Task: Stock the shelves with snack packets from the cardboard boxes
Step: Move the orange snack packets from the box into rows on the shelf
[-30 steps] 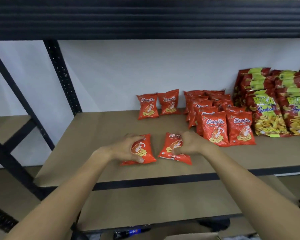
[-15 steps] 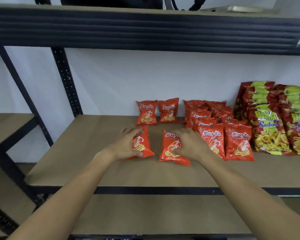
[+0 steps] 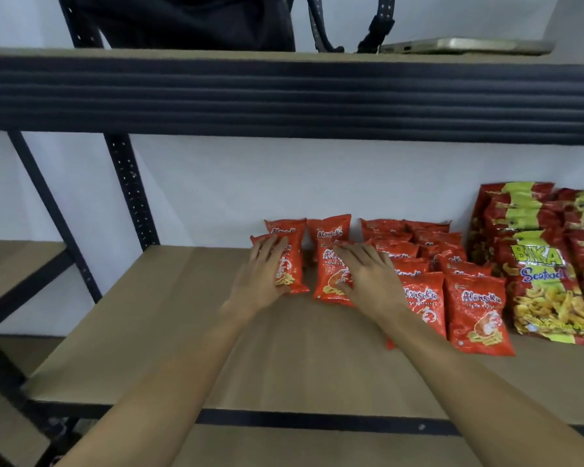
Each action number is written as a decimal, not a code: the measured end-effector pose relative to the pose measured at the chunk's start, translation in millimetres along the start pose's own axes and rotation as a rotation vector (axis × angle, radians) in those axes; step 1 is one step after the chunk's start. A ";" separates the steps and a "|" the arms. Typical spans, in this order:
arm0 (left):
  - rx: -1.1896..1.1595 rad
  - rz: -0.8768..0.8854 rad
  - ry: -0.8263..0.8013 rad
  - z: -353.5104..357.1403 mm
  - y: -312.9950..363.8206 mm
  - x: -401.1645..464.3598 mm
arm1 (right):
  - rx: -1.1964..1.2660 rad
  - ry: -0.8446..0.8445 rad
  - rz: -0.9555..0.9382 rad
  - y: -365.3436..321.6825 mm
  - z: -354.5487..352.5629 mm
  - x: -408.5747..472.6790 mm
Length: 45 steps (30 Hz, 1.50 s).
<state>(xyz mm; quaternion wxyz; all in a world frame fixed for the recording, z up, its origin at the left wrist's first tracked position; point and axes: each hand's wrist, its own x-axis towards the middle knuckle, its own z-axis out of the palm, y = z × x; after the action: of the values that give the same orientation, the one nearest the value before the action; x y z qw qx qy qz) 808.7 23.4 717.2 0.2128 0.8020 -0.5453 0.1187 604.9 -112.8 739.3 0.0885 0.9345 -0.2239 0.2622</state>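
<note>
Both packets had slid back against the rear pair, left hand (image 3: 265, 273) and right hand (image 3: 368, 276) resting flat-fingered, gripping nothing—row nearly set.

The left hand (image 3: 267, 274) covers most of one red packet's (image 3: 292, 264) front, and the right hand (image 3: 368, 281) hides the neighbouring packet's (image 3: 331, 278) right side. The yellow bags (image 3: 550, 281) run off the right edge. A dark bag (image 3: 196, 21) up top is cut off; small print is blurred.
</note>
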 end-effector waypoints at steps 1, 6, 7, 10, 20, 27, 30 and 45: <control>0.026 0.012 -0.010 4.2 -0.5 6.7 | -0.005 0.000 0.010 2.6 1.7 4.2; 0.085 0.057 -0.057 19.9 -9.7 34.3 | -0.049 0.017 0.043 15.9 5.3 21.8; 0.091 0.067 -0.061 21.8 -11.8 36.9 | -0.057 0.016 0.044 17.0 7.2 24.3; 0.095 0.091 -0.025 30.2 -18.8 41.7 | -0.067 -0.004 0.051 17.6 12.1 33.3; 0.139 0.104 0.032 47.5 -28.3 41.5 | -0.115 -0.046 0.019 9.5 37.9 57.7; 0.172 0.114 0.046 48.1 -28.6 42.2 | -0.170 -0.083 0.008 8.6 45.1 64.2; 0.175 0.113 0.046 49.6 -29.3 43.4 | -0.168 -0.101 0.020 7.5 48.7 67.4; 0.234 0.100 0.064 48.3 -27.2 41.5 | -0.118 -0.164 0.092 0.9 49.5 75.3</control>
<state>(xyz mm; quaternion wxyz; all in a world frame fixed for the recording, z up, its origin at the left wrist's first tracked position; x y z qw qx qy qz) 847.5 -25.0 686.4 0.1287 0.7890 -0.5601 0.2173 684.1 -155.7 737.3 0.1124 0.9347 -0.2880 0.1751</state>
